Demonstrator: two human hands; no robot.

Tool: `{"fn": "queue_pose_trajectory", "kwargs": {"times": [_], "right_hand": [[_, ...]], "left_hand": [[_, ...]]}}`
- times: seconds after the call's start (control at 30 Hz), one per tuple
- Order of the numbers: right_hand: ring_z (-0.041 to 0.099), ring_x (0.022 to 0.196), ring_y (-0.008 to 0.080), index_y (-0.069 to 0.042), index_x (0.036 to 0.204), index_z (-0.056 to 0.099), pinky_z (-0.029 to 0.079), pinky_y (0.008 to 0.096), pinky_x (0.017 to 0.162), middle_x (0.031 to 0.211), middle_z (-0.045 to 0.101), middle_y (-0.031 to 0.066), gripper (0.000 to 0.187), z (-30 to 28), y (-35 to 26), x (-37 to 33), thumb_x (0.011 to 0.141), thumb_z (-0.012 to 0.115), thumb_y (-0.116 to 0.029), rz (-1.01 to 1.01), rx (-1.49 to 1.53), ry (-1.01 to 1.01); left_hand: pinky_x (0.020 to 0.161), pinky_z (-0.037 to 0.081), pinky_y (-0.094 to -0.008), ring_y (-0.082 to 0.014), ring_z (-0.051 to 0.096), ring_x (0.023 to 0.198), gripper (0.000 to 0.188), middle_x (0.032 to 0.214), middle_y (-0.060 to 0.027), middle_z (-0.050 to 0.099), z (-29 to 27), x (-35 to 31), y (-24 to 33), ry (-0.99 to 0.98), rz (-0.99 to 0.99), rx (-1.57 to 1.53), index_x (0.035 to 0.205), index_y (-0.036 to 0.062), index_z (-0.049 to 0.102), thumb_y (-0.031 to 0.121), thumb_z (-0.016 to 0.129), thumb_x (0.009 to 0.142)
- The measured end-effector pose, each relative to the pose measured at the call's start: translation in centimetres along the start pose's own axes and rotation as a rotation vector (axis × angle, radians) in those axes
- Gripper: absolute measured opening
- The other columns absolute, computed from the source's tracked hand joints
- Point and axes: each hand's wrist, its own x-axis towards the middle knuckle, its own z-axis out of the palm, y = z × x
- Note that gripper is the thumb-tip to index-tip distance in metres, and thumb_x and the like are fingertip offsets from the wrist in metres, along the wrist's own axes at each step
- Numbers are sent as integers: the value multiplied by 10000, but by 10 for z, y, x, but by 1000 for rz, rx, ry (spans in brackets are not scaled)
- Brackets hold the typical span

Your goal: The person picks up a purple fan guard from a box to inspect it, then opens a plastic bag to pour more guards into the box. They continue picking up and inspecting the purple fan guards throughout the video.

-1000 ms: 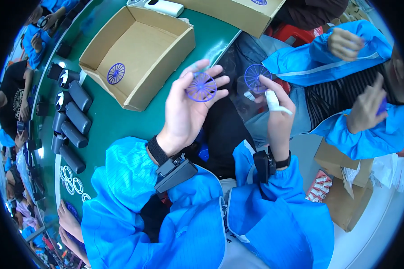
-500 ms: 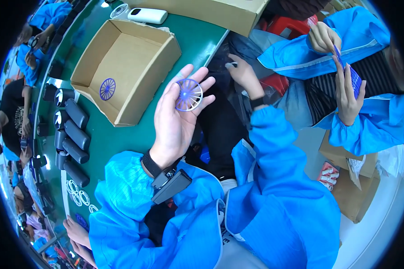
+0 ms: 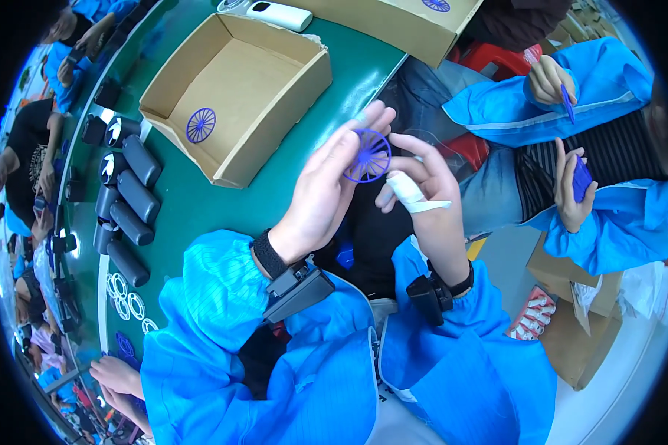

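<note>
A round purple grille with thin spokes point(image 3: 369, 156) is held between the thumb and fingers of my left hand point(image 3: 321, 185). My right hand point(image 3: 427, 185) is beside the grille's right rim, its fingers apart and curved and white wrapping around its thumb. Whether a right fingertip touches the rim, I cannot tell. Left of my hands, an open cardboard box point(image 3: 269, 122) has a similar purple grille point(image 3: 201, 125) lying inside. Dark straps with black devices sit on both my wrists.
Dark rounded handles point(image 3: 137, 196) and white rings point(image 3: 130, 300) lie on the green table point(image 3: 185, 215). A second cardboard box point(image 3: 393, 30) stands at the far edge. On the right, a co-worker's hand point(image 3: 571, 196) holds a purple piece. Another person's hands point(image 3: 119, 378) show at lower left.
My right hand has come down from the far side to the grille. My left hand has moved right and turned, its fingers closing on the grille. The view has shifted slightly.
</note>
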Motion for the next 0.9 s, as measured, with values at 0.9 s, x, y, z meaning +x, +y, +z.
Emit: {"fn": "queue_pose_trajectory", "kwargs": {"times": [0.9], "right_hand": [[604,838,163,31,1108,563,472,256,744,1024,598,125,255,-12,1,-9,909,458,-88,-360,-342,111]], "left_hand": [[657,449,-195,-42,496,711,350,927,-7,556,-2,-4,-7,-6,-55,268,1250,-5,466,142,474,933]]}}
